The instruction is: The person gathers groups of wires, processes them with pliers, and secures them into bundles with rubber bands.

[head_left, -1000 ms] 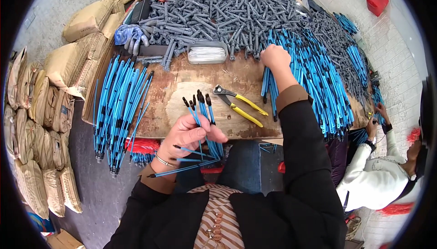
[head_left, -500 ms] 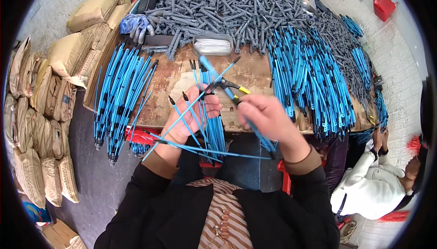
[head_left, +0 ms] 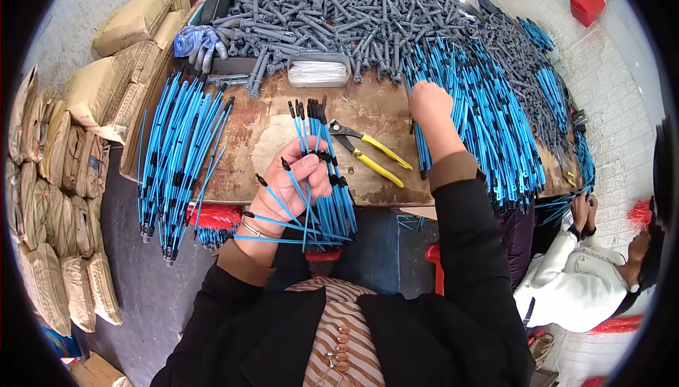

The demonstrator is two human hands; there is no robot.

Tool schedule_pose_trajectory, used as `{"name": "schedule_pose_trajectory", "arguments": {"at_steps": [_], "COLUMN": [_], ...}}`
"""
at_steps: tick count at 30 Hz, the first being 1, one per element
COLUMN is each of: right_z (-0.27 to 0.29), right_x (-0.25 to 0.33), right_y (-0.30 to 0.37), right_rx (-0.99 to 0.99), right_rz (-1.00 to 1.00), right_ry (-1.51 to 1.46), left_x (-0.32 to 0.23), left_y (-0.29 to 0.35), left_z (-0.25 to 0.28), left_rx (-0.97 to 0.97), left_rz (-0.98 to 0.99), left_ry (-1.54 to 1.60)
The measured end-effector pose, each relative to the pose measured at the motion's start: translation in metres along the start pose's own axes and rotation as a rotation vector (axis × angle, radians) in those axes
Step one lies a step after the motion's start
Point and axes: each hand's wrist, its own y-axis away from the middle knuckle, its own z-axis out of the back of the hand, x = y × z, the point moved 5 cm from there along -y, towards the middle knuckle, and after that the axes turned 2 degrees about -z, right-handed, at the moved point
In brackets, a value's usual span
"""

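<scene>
My left hand (head_left: 296, 180) is closed around a few thin blue rods with black tips (head_left: 303, 210), which fan out below the palm and across the wrist. A small black piece shows at its fingertips. Just behind it, a bundle of the same rods (head_left: 334, 206) overhangs the table's front edge. Over at the left border of the big rod pile (head_left: 481, 125) is my right hand (head_left: 431, 107), its fingers curled; whatever they hold is hidden. Between the hands lie pliers with yellow handles (head_left: 378, 160).
Grey plastic bolt-like parts (head_left: 339, 15) heap along the back of the wooden table (head_left: 247, 153). A clear box of white strips (head_left: 318, 70), a blue-grey glove (head_left: 200, 42) and another rod bundle (head_left: 184, 160) lie nearby. Brown sacks (head_left: 60, 224) line the left; a person in white (head_left: 576, 277) works at right.
My right hand has moved up and away from the left hand to the rod pile's edge. The long rods crossing over my left hand have gone from there, and the pliers now show in full.
</scene>
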Motion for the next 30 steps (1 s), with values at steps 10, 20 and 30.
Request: {"name": "schedule_pose_trajectory", "arguments": {"at_steps": [10,20,30], "right_z": [-0.02,0.026,0.094], "right_x": [-0.007,-0.009,0.081], "right_y": [-0.005,0.008,0.113], "right_rx": [0.129,0.156,0.818], "right_rz": [-0.096,-0.185,0.077], "right_ry": [0.04,-0.107,-1.954], "left_x": [-0.003,0.005,-0.009], "left_y": [0.007,0.003,0.021], "left_z": [-0.017,0.008,0.025], "left_rx": [-0.044,-0.02,-0.205], "left_rz": [-0.079,-0.047,-0.132], "left_ry": [-0.06,0.073,0.122]}}
